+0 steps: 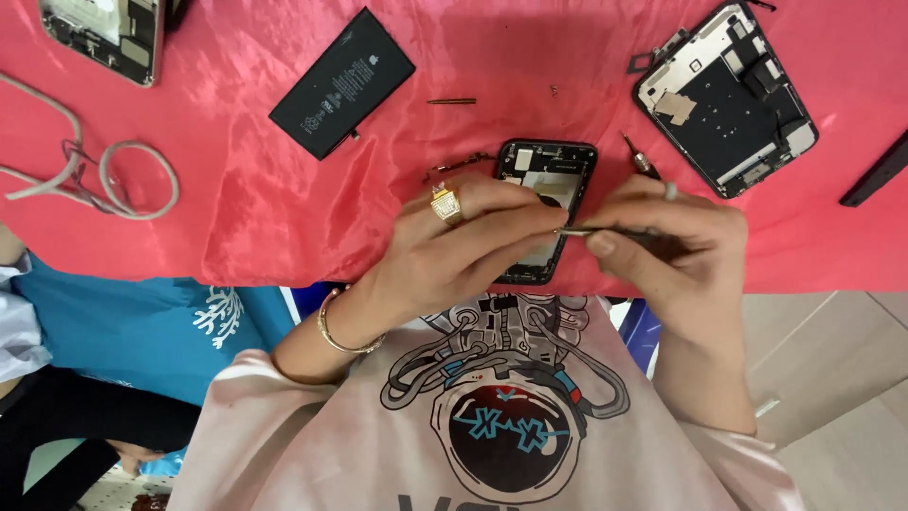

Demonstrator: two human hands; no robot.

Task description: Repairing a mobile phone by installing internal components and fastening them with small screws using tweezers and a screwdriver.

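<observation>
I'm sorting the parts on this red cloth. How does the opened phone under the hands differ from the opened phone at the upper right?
The phone under the hands is half covered by the left hand and right hand; the phone at the upper right lies untouched, fully visible. The first stands nearly straight, the second lies slanted. Both lie opened, insides up, on the red cloth.

This looks like a small phone repair stall or workshop. The counter is draped in shiny pink cloth and strewn with opened phones: a stripped black phone frame, a gutted back housing, another opened handset, a loose black battery, stray screws and a grey cable. Pale floor tiles show below.
</observation>
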